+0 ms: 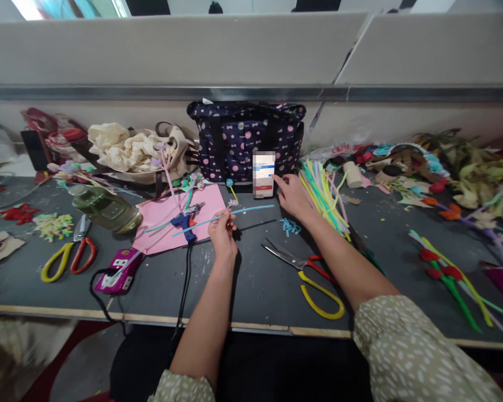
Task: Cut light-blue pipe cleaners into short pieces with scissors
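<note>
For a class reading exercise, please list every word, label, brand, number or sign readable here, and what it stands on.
No text is readable.
Phone: screen partly pixelated, too small and blurred to read.
Purple box at left: markings too small to read.
Plastic wrapping at back right: red marks like lettering, too blurred to read.

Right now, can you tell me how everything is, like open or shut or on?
Left hand: pinching the blue stem
Right hand: pointing at the phone
Phone: screen lit, standing upright
Front scissors: blades slightly open
Green-tinted bottle: capped, partly filled
Glue gun: lying down; on or off can't be told
Patterned bag: standing upright
</note>
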